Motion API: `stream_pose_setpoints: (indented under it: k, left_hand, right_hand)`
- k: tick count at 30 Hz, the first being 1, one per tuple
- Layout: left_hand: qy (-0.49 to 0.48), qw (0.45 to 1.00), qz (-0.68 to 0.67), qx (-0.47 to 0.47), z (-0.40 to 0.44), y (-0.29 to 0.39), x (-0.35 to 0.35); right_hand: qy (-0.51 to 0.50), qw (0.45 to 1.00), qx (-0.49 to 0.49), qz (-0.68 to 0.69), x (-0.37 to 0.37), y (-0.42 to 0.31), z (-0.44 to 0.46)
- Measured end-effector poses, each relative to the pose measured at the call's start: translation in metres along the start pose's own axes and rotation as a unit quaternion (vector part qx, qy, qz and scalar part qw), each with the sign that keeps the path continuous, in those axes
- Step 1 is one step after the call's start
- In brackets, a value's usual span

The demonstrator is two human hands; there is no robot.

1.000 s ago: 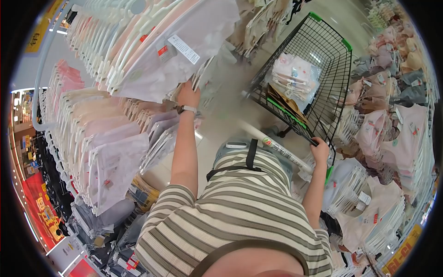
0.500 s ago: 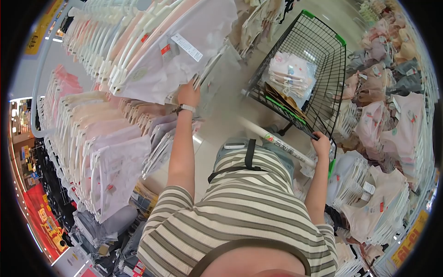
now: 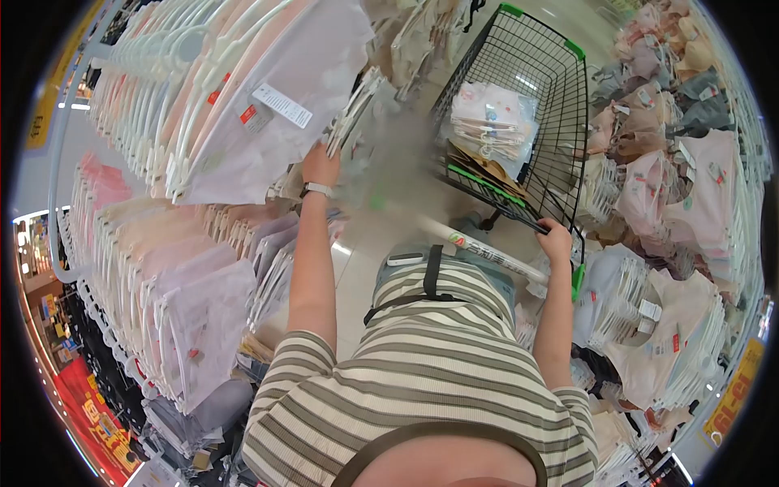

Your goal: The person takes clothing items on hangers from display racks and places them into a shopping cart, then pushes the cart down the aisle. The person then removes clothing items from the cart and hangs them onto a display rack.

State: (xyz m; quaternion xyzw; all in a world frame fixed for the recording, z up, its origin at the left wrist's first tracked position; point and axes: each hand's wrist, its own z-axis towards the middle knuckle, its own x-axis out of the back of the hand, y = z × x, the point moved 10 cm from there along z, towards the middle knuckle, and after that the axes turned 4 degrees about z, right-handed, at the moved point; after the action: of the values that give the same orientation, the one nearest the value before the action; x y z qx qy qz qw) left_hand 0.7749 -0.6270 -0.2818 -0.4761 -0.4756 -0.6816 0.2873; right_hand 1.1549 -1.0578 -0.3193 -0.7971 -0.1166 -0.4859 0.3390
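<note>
My left hand [image 3: 320,168], with a pale band at its wrist, is closed at the lower edge of a bunch of white hangers [image 3: 350,109]; its fingertips are partly hidden. Beside it hangs a large pale lilac garment [image 3: 284,89] with a white label and a red tag. My right hand [image 3: 556,241] is wrapped round the dark bar of a black wire shopping cart [image 3: 560,89] with green corners. Inside the cart lie a stack of packed white garments on hangers [image 3: 491,122] and a brown flat item [image 3: 487,170].
Racks of pastel garments [image 3: 174,284] fill the left side, with grey pieces [image 3: 203,414] below. Bra-like tops [image 3: 702,195] hang along the right. A white printed bar [image 3: 487,253] crosses in front of my waist. A grey blur covers part of the aisle.
The cart, the racks and my left hand have shifted left in view. My right hand keeps its hold on the cart, and my left hand remains at the hangers.
</note>
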Motion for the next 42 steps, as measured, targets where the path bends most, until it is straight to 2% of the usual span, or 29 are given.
stream_pose_setpoints:
  k: [2, 6, 8, 9, 11, 15, 17, 21, 23, 25, 27, 28, 29, 31, 33, 35, 40, 42]
  left_hand:
    - [-0.112, 0.991, 0.064, 0.044, 0.002, 0.002, -0.024]
    - [-0.121, 0.992, 0.027, -0.017, -0.009, 0.018, -0.051]
    - [-0.143, 0.989, 0.030, 0.020, -0.017, 0.028, -0.049]
    - [-0.147, 0.988, 0.034, 0.009, -0.018, 0.040, -0.044]
    - [-0.107, 0.994, 0.017, 0.024, -0.012, 0.058, -0.022]
    - [-0.052, 0.999, -0.012, -0.009, 0.008, 0.117, 0.020]
    - [0.014, 0.995, -0.065, -0.069, 0.022, 0.156, 0.039]
    - [0.006, 0.985, -0.097, -0.139, 0.048, 0.248, 0.044]
    - [-0.052, 0.965, -0.204, -0.156, 0.053, 0.301, 0.031]
    - [-0.076, 0.961, -0.211, -0.161, 0.060, 0.339, 0.006]
    - [-0.160, 0.912, -0.346, -0.153, 0.067, 0.384, -0.027]
    - [-0.193, 0.900, -0.365, -0.142, 0.070, 0.403, -0.045]
    - [-0.191, 0.901, -0.363, -0.143, 0.075, 0.423, -0.059]
    - [-0.208, 0.864, -0.439, -0.133, 0.082, 0.462, -0.089]
    - [-0.236, 0.863, -0.430, -0.120, 0.100, 0.480, -0.135]
    - [-0.290, 0.832, -0.473, -0.017, 0.120, 0.470, -0.211]
    - [-0.314, 0.803, -0.499, 0.089, 0.178, 0.414, -0.398]
    - [-0.337, 0.788, -0.483, 0.177, 0.191, 0.373, -0.479]
  right_hand:
    - [-0.001, 1.000, -0.003, 0.002, 0.000, 0.000, 0.000]
    - [0.011, 1.000, 0.002, 0.005, 0.003, -0.002, -0.001]
    - [0.014, 1.000, 0.001, 0.012, 0.003, -0.002, -0.002]
    - [0.015, 1.000, 0.009, 0.013, 0.004, -0.004, -0.002]
    - [0.021, 0.999, -0.008, 0.023, 0.005, 0.001, -0.001]
    - [0.020, 0.999, -0.007, 0.026, 0.002, 0.005, -0.001]
    - [0.023, 0.999, -0.008, 0.031, 0.001, 0.009, 0.002]
    - [0.007, 1.000, 0.012, 0.018, 0.000, 0.007, 0.001]
    - [0.005, 1.000, 0.009, 0.026, 0.001, 0.006, 0.001]
    - [0.007, 0.999, 0.019, 0.033, 0.005, 0.002, 0.000]
    - [-0.015, 1.000, -0.001, 0.023, 0.004, 0.003, 0.001]
    - [-0.036, 0.999, -0.019, 0.010, 0.002, 0.006, 0.002]
    - [-0.041, 0.999, -0.017, 0.010, 0.004, 0.005, 0.004]
    - [-0.040, 0.999, -0.013, 0.033, 0.004, 0.006, 0.004]
    - [-0.032, 0.998, -0.011, 0.059, 0.003, 0.009, 0.006]
    - [-0.047, 0.997, -0.013, 0.068, 0.006, 0.009, 0.007]
    - [-0.072, 0.992, -0.027, 0.104, 0.002, 0.015, 0.012]
    - [-0.069, 0.991, -0.025, 0.114, 0.005, 0.016, 0.012]
